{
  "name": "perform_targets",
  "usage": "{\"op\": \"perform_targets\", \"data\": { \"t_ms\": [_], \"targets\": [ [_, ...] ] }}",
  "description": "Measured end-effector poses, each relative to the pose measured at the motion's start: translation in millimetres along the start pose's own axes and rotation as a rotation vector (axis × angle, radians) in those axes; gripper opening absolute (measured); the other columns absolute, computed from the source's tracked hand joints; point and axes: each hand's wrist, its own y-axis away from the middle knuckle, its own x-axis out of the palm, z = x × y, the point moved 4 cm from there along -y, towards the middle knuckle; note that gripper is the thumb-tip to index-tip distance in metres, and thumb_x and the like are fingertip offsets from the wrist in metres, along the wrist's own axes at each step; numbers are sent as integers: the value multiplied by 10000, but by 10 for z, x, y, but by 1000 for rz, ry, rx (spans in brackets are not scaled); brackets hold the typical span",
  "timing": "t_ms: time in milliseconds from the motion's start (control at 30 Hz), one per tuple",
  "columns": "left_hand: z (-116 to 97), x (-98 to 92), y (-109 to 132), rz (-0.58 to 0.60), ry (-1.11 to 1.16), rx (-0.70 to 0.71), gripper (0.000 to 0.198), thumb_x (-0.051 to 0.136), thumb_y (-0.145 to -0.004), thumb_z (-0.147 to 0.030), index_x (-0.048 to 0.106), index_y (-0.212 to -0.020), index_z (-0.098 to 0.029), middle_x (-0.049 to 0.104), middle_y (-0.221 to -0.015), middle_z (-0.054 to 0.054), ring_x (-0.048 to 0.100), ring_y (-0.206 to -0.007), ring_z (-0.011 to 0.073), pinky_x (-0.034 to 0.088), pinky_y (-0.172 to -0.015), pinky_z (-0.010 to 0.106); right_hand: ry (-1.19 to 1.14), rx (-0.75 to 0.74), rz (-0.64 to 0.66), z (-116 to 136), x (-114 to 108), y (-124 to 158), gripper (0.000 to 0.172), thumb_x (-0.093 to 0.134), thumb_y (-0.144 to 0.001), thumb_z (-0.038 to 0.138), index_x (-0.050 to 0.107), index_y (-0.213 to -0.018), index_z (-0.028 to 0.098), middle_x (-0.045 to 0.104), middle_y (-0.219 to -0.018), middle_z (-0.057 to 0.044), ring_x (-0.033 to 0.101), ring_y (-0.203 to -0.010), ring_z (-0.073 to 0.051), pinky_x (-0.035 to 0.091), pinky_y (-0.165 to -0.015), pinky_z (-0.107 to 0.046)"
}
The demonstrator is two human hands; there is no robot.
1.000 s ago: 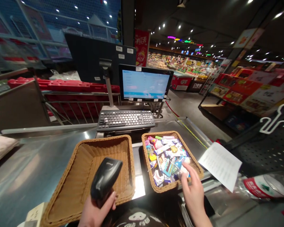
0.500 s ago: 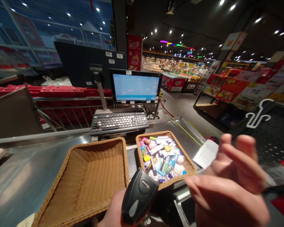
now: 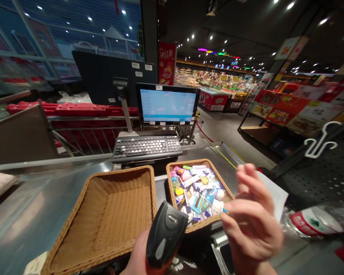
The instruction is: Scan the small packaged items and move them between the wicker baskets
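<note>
My left hand [image 3: 137, 255] is wrapped around a black handheld barcode scanner [image 3: 167, 233] at the bottom centre. Its head points up and away from me, between two wicker baskets. To the right, my right hand [image 3: 253, 225] is raised with the fingers bent and apart, and I see nothing in it. It overlaps the near right corner of the smaller wicker basket [image 3: 208, 222], which is full of small packaged goods [image 3: 200, 191]. Left of the scanner sits the larger wicker basket [image 3: 120, 217], with its woven bottom bare.
Behind the baskets are a keyboard [image 3: 147, 147] and a lit monitor [image 3: 167, 105]. A white sheet of paper [image 3: 273, 193] lies behind my right hand. A clear bottle with a red label [image 3: 306, 222] lies at right, below a white hook [image 3: 318, 143]. The metal counter [image 3: 43, 202] extends left.
My right hand has moved left, closer to the smaller basket's corner, and its fingers have drawn nearer together. The bottle at right has come into sight. The scanner stays in my left hand.
</note>
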Motion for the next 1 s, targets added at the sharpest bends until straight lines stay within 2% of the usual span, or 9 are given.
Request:
{"op": "perform_targets", "data": {
  "t_ms": [67, 167, 267, 367, 433, 500, 667, 867, 1000],
  "targets": [
    [-32, -8, -68, -7, -41, 79, 354, 799, -650, -497, 644, -735, -190, 683, -683, 50, 690, -751, 265, 591, -670, 376, -85, 149, 69, -81, 167, 74, 621, 644, -828, 587, 525, -1329, 239, 402, -1524, -114, 307, -1451, -374, 359, -1137, -588],
    [-196, 81, -160, 57, -145, 224, 302, 763, -693, -450, 658, -820, -198, 716, -835, 72, 689, -892, 276, 594, -807, 383, -112, 350, 337, -139, 474, 269, 921, 670, -770, 660, 332, -1495, 202, 376, -1538, -166, 356, -1426, -373, 341, -1154, -558],
    [-440, 346, -196, 232, -420, 526, 274, 683, -751, -406, 652, -904, -181, 705, -856, 80, 675, -803, 247, 602, -764, 374, -124, 396, 397, -91, 613, 419, 960, 772, -715, 569, 339, -1493, 210, 395, -1529, -160, 368, -1421, -365, 331, -1165, -541],
    [-564, 609, -203, 293, -629, 738, 299, 596, -820, -336, 627, -1073, -182, 697, -996, 105, 669, -879, 249, 582, -861, 416, -152, 482, 316, -56, 668, 549, 788, 804, -710, 445, 494, -1387, 187, 581, -1357, -167, 534, -1293, -347, 407, -1121, -518],
    [-584, 731, -191, 311, -718, 852, 325, 564, -836, -284, 601, -1144, -191, 686, -1047, 115, 664, -960, 260, 530, -976, 463, -221, 640, 144, -97, 668, 671, 610, 766, -757, 364, 558, -1300, 179, 676, -1209, -149, 651, -1146, -302, 528, -1011, -450],
    [-570, 800, -172, 362, -789, 929, 393, 554, -825, -241, 561, -1216, -201, 675, -1089, 120, 653, -1028, 268, 479, -1047, 492, -290, 743, 67, -147, 680, 789, 517, 754, -767, 323, 593, -1239, 186, 694, -1181, -135, 685, -1086, -281, 556, -975, -422],
    [-506, 748, -203, 467, -948, 875, 523, 600, -818, -245, 451, -1318, -201, 605, -1283, 142, 562, -1230, 282, 368, -1152, 530, -309, 778, -29, -314, 459, 794, 305, 692, -816, 327, 687, -1085, 184, 751, -1026, -103, 725, -960, -251, 573, -934, -397],
    [-490, 657, -527, 296, -1168, 807, 220, 528, -906, -243, 614, -1108, -238, 500, -1449, 102, 379, -1398, 332, 211, -1135, 703, -44, 789, -350, -613, -114, 643, 314, 733, -748, 377, 705, -979, 166, 762, -938, -91, 721, -885, -239, 557, -919, -394],
    [-462, 865, -852, 282, -1221, 843, 194, 502, -939, -263, 676, -1015, -222, 505, -1460, 100, 365, -1407, 336, 177, -1142, 695, 68, 828, -366, -833, -254, 727, 369, 785, -666, 414, 695, -898, 141, 762, -853, -100, 717, -789, -253, 593, -780, -389]
  ]
}}
